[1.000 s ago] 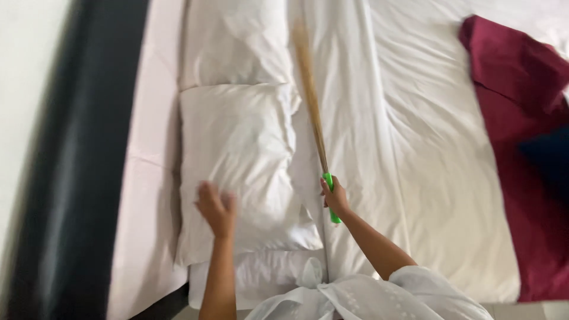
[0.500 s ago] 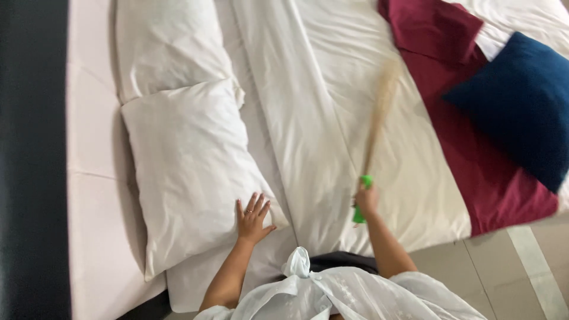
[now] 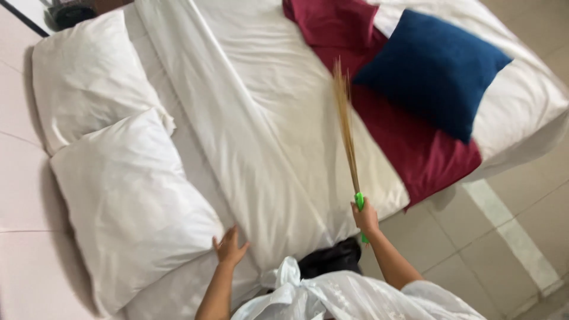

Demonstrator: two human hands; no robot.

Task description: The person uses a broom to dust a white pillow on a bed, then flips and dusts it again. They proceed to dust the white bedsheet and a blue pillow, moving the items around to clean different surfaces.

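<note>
Right hand (image 3: pixel 367 217), fingers wrapped tight round the green handle of the broom (image 3: pixel 347 133), its long axis running away across the white bed (image 3: pixel 267 118), bristles pointing up and outward. Left hand (image 3: pixel 229 246), fingers spread, rests by the near pillow (image 3: pixel 127 204).

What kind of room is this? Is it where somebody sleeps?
Yes, it looks like a bedroom, maybe a hotel room. There is a big bed with a white sheet, two white pillows, and a blue cushion on a dark red cloth. The right hand holds a straw broom.
</note>
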